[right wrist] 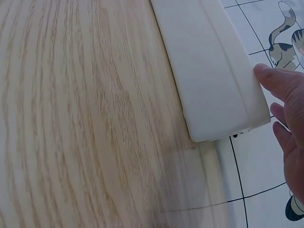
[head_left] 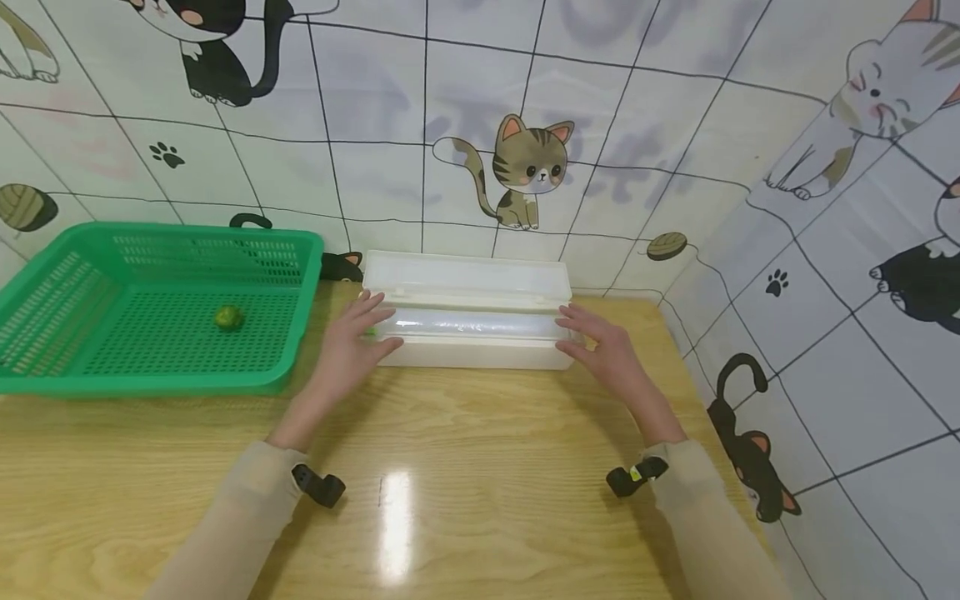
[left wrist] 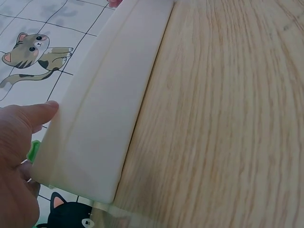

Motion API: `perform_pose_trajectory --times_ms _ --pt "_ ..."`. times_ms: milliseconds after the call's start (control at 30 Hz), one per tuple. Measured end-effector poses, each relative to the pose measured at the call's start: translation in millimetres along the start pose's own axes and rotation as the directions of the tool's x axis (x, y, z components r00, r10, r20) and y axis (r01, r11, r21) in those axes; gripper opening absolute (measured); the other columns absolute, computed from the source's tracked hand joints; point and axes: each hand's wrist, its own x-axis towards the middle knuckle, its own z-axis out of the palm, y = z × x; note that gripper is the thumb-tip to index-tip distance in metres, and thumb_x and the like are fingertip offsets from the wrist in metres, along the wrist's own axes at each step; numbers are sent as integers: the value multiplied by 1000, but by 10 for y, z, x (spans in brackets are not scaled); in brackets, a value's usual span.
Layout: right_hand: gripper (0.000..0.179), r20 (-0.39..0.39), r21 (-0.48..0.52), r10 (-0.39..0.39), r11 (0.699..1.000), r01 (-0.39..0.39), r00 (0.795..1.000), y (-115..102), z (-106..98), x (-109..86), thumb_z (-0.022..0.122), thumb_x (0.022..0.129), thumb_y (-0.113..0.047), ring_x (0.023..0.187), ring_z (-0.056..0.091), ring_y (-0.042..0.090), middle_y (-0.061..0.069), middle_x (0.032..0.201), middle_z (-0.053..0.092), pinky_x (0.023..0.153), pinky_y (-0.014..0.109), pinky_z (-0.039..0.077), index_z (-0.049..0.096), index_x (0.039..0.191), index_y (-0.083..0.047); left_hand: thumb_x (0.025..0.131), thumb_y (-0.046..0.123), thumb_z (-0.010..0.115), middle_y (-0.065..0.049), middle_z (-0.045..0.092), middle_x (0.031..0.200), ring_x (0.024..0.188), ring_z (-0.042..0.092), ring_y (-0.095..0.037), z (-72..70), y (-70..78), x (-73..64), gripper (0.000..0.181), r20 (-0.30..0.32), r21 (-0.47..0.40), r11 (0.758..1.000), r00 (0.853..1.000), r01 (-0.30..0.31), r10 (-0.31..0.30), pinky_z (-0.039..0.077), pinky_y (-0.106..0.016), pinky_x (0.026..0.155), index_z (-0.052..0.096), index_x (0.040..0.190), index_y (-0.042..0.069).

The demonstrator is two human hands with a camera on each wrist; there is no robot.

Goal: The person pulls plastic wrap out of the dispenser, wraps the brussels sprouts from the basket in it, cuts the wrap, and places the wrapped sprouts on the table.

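A long white plastic wrap dispenser (head_left: 480,354) lies on the wooden table against the wall, its lid (head_left: 465,275) raised. Inside it runs a shiny roll of plastic wrap (head_left: 480,323), with a bit of green (left wrist: 33,151) showing at the left end. My left hand (head_left: 351,342) is at that end, thumb at the front edge and loosely bent fingers over the side. At the opposite end my right hand (head_left: 603,343) mirrors it, thumb tip on the front edge, fingers spread beside the end wall.
A green plastic basket (head_left: 187,383) stands on the left of the table (head_left: 487,500) with one small round green fruit (head_left: 228,317) in it. A wall covering (head_left: 375,183) printed with cats rises behind and along the right side.
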Motion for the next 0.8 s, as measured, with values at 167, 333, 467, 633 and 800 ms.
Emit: perform_pose_trajectory --times_ms 167,333,467,633,800 --pt "36 16 74 88 993 -89 996 21 13 47 78 92 -9 139 48 32 12 144 59 111 56 39 71 126 -1 84 2 84 -26 53 146 145 37 -41 -29 -14 13 33 1 -48 997 999 54 -54 39 -57 111 74 114 -7" --pt "32 46 128 169 976 -174 984 23 22 63 77 93 -13 138 50 31 11 141 62 114 55 37 73 123 -2 85 3 83 -25 51 148 146 35 -41 -51 -6 33 29 28 -97 991 996 88 -85 39 -57 112 75 111 -7" --pt "30 65 128 191 972 -198 979 27 30 78 77 93 -13 137 51 31 11 139 63 114 55 37 74 121 -2 87 4 82 -25 51 148 148 33 -40 -51 11 49 24 49 -130 985 993 113 -107 33 -57 115 76 107 -8" --pt "25 68 113 191 974 -198 979 30 32 103 77 94 -13 137 52 30 11 137 64 111 54 40 77 116 -3 89 4 80 -24 52 147 149 30 -39 -38 18 59 16 57 -143 981 990 133 -126 28 -57 118 78 99 -8" --pt "20 74 116 183 975 -191 980 29 41 124 76 94 -11 137 52 30 11 133 66 111 53 41 78 112 -3 90 4 79 -23 53 147 150 30 -38 -29 24 77 11 64 -132 979 987 157 -149 22 -55 121 78 93 -7"
